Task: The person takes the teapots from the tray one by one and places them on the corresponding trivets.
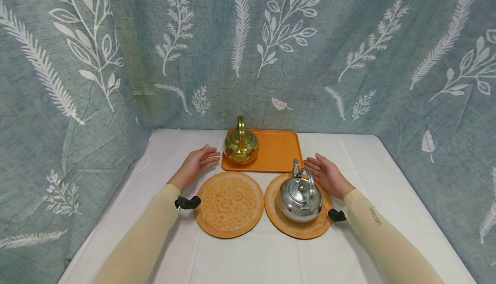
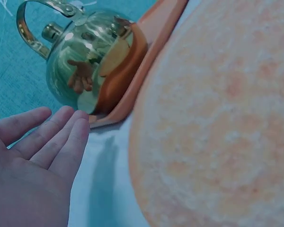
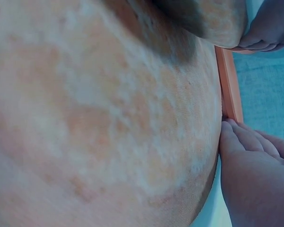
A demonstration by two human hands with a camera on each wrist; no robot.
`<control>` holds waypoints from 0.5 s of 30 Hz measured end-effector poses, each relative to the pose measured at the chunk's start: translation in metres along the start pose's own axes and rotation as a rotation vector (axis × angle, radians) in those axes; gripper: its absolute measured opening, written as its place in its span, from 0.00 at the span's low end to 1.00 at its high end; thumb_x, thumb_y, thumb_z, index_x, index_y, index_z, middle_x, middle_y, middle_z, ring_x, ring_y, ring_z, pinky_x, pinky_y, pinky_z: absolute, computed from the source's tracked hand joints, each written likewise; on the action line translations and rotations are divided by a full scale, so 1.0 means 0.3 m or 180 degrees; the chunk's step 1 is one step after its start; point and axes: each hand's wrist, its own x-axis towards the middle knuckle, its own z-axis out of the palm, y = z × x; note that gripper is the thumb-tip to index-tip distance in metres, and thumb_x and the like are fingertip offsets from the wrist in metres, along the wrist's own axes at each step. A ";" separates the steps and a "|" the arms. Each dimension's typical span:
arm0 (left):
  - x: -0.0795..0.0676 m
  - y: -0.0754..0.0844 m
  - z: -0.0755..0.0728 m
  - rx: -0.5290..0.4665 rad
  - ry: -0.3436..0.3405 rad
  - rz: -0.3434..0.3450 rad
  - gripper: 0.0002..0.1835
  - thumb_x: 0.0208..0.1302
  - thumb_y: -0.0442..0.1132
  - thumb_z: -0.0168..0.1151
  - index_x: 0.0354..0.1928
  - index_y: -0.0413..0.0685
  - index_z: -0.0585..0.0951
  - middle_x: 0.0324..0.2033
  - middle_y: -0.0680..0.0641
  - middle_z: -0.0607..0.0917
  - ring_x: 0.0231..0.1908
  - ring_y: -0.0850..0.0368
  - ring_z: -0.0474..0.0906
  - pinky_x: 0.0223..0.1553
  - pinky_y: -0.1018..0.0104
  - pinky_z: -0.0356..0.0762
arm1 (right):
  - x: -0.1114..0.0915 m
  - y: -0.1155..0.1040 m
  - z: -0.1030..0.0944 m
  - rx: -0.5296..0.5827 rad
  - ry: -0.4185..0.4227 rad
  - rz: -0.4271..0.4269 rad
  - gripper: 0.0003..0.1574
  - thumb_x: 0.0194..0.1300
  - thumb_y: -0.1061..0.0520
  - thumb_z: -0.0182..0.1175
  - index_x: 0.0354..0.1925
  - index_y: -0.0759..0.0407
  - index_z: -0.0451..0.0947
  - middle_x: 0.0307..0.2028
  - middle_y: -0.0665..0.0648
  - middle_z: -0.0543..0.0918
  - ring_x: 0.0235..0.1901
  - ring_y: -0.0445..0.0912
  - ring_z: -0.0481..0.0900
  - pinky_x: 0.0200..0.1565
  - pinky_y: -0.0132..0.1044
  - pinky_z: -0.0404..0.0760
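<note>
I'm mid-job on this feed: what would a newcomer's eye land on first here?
Probably the shiny gold kettle, standing on the left part of the orange tray towards the back of the table. Next, likely the silver kettle on the right-hand round mat, in front of the tray. Then the two hands: the left hand beside the tray's left edge, the right hand near its front right corner.

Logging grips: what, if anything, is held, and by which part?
Nothing: the left hand is open near the round gold metal kettle, the right hand open near the round silver metal kettle.
</note>
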 end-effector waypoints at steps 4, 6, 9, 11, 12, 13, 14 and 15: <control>0.008 0.028 0.004 0.0017 0.0000 0.0026 0.43 0.90 0.59 0.39 0.82 0.24 0.56 0.78 0.25 0.65 0.77 0.33 0.64 0.79 0.50 0.66 | -0.001 -0.005 -0.002 0.0005 0.0011 0.0011 0.56 0.89 0.32 0.38 0.86 0.72 0.34 0.86 0.70 0.43 0.85 0.60 0.42 0.84 0.51 0.41; 0.014 0.041 0.008 0.0035 0.0000 0.0037 0.42 0.91 0.59 0.38 0.81 0.24 0.57 0.77 0.25 0.66 0.77 0.33 0.64 0.78 0.50 0.66 | -0.002 -0.005 -0.004 0.0019 0.0026 0.0015 0.55 0.89 0.33 0.38 0.86 0.72 0.35 0.86 0.70 0.43 0.85 0.60 0.42 0.84 0.51 0.41; 0.019 0.059 0.014 0.0070 -0.0006 0.0057 0.42 0.91 0.59 0.38 0.81 0.24 0.58 0.77 0.25 0.66 0.77 0.33 0.64 0.78 0.50 0.67 | -0.001 -0.003 -0.004 0.0031 0.0035 0.0009 0.55 0.89 0.33 0.38 0.86 0.72 0.35 0.86 0.70 0.44 0.85 0.60 0.43 0.84 0.51 0.42; 0.020 0.068 0.015 0.0111 -0.0006 0.0067 0.42 0.90 0.59 0.39 0.81 0.25 0.59 0.77 0.26 0.67 0.77 0.33 0.65 0.78 0.50 0.67 | 0.001 -0.001 -0.002 0.0027 0.0028 0.0005 0.55 0.89 0.33 0.38 0.86 0.72 0.35 0.85 0.70 0.44 0.85 0.60 0.43 0.84 0.51 0.42; 0.020 0.072 0.015 0.0128 -0.0005 0.0067 0.42 0.90 0.60 0.39 0.82 0.26 0.59 0.77 0.26 0.67 0.77 0.33 0.65 0.77 0.50 0.68 | 0.002 0.000 -0.001 0.0026 0.0024 0.0004 0.55 0.89 0.33 0.38 0.86 0.72 0.35 0.85 0.70 0.44 0.85 0.60 0.43 0.84 0.51 0.42; 0.019 0.076 0.015 0.0148 -0.0010 0.0066 0.42 0.90 0.60 0.39 0.82 0.26 0.59 0.77 0.26 0.67 0.77 0.33 0.65 0.77 0.50 0.68 | 0.003 0.001 0.000 0.0031 0.0033 0.0007 0.56 0.89 0.33 0.39 0.86 0.72 0.35 0.85 0.70 0.44 0.85 0.60 0.43 0.84 0.51 0.42; 0.019 0.080 0.015 0.0162 -0.0011 0.0064 0.42 0.90 0.60 0.39 0.82 0.27 0.59 0.77 0.27 0.68 0.76 0.33 0.66 0.77 0.50 0.69 | 0.004 0.001 0.000 0.0033 0.0029 0.0009 0.56 0.89 0.33 0.39 0.86 0.72 0.35 0.85 0.70 0.44 0.85 0.60 0.43 0.84 0.51 0.42; 0.018 0.084 0.015 0.0181 -0.0018 0.0069 0.42 0.90 0.60 0.39 0.82 0.27 0.59 0.77 0.27 0.67 0.76 0.33 0.66 0.77 0.50 0.69 | 0.003 0.001 0.000 0.0035 0.0030 0.0012 0.56 0.89 0.33 0.39 0.86 0.72 0.35 0.85 0.70 0.44 0.85 0.60 0.43 0.84 0.51 0.42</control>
